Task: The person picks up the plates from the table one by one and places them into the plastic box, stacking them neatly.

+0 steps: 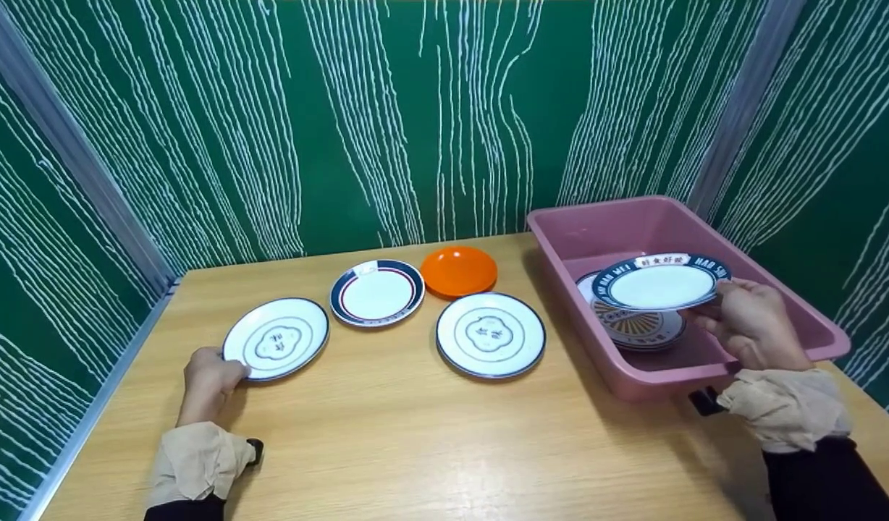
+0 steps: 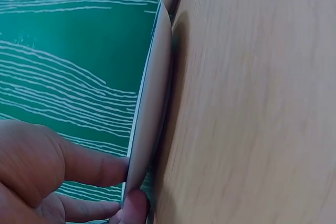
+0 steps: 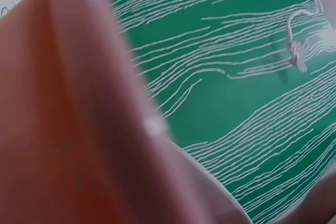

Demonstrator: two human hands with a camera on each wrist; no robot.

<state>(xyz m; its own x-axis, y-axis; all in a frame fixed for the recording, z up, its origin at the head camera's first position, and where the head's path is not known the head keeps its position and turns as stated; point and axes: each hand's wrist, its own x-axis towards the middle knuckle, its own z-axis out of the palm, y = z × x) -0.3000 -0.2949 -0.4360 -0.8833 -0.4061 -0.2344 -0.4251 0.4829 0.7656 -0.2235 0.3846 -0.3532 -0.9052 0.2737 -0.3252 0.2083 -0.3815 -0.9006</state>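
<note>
At the left of the table, my left hand (image 1: 211,380) pinches the near edge of a white plate (image 1: 289,318) with a thin dark rim and a flower-shaped mark. The left wrist view shows this plate (image 2: 149,103) edge-on, close to the wood, its rim between thumb and fingers (image 2: 94,169). Over a pink plastic basin (image 1: 636,376), my right hand (image 1: 756,318) grips the right edge of a dark-rimmed plate (image 1: 654,288) with lettering, held tilted above other plates (image 1: 636,329) lying in the basin. Much of the right wrist view is filled by a blurred pink wall.
Between my hands, a dark-banded plate (image 1: 378,295), an orange plate (image 1: 459,271) and another white flower-marked plate (image 1: 490,336) lie on the wooden table (image 1: 386,449). Green walls (image 1: 444,145) with white wavy lines stand behind and at both sides.
</note>
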